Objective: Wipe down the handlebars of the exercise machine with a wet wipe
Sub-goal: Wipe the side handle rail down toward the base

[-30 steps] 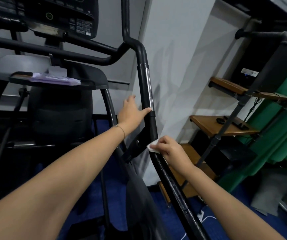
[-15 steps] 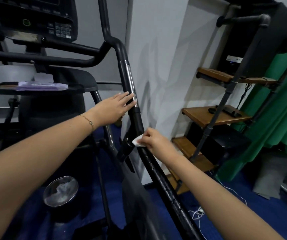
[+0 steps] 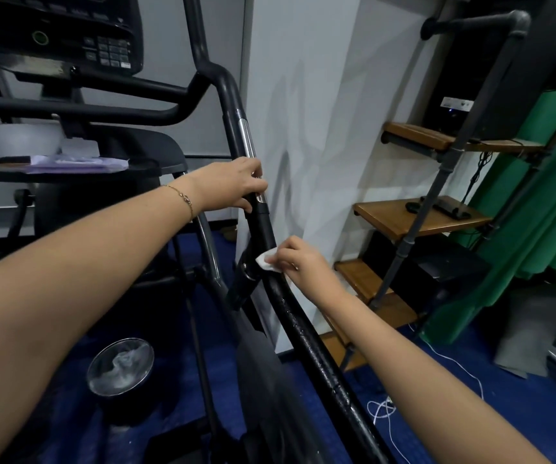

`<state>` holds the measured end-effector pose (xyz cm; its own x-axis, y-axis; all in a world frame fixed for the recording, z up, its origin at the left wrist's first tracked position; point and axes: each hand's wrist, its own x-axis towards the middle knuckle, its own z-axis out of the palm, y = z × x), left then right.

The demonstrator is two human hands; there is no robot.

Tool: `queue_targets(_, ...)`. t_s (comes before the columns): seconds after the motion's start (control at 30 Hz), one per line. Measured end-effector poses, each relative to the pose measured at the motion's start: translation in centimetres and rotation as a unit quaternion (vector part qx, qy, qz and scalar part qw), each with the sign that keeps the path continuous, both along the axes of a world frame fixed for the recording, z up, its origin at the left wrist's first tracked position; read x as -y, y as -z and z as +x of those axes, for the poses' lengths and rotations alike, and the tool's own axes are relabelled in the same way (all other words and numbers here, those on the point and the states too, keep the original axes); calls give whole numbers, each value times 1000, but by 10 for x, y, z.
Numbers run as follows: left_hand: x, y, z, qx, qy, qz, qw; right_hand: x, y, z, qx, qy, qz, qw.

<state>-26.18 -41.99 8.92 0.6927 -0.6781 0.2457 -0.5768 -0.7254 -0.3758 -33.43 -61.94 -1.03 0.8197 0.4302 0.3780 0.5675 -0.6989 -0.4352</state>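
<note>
The black handlebar of the exercise machine runs from the top centre down to the bottom right, with a chrome strip on its upper part. My left hand is wrapped around the bar at the lower end of that strip. Lower down, my right hand pinches a small folded white wet wipe and presses it against the bar beside a black bracket. The bar below the wipe looks wet and shiny.
The machine's console and a tray with a purple wipe pack are at the upper left. A lined bin stands on the blue floor. A white wall, wooden pipe shelves and a green curtain lie right.
My left hand went from resting open against the bar to gripping it around the chrome strip. My right hand keeps the wipe at the bracket. The view shifted slightly.
</note>
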Motion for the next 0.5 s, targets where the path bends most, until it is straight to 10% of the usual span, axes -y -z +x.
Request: queue_targets(0.5,8,4,-17,3,-52,-38,998,31,5,-32,-12,-37,-71,997)
